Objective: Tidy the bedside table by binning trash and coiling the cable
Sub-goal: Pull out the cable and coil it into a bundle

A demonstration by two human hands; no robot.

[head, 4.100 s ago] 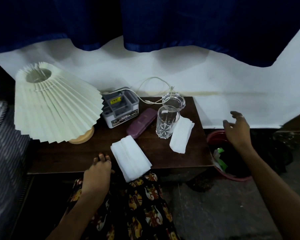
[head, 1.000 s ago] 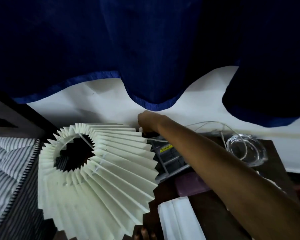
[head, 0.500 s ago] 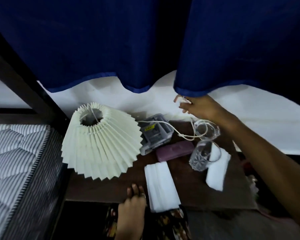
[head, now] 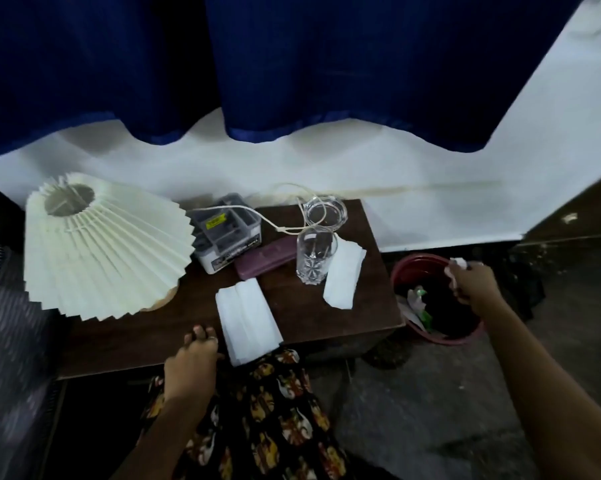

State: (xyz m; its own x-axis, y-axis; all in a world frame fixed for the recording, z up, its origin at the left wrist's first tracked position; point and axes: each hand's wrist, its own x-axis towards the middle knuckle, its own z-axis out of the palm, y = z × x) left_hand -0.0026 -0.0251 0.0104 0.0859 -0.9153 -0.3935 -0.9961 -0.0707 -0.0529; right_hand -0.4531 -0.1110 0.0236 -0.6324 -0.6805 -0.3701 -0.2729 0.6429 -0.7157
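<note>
My right hand (head: 472,284) hovers over the red bin (head: 404,268) on the floor right of the table, its fingers pinching a small white scrap of trash (head: 458,263). My left hand (head: 193,358) rests on the front edge of the dark wooden bedside table (head: 146,336), fingers curled. A white cable (head: 274,225) runs loose from the lamp across the grey organiser box (head: 228,230) and loops over the glass ashtray (head: 325,211). Two folded white tissues lie on the table, one at the front (head: 247,320), one at the right (head: 344,275).
A pleated cream lamp (head: 101,247) takes up the table's left. A drinking glass (head: 314,254) and a purple case (head: 266,259) sit mid-table. Blue curtains hang behind. A striped mattress (head: 4,306) is at the left. The bin holds white and green trash.
My right hand has come away from the back of the table, behind the cable, and now hangs over the bin with a white scrap. My view has swung right and down.
</note>
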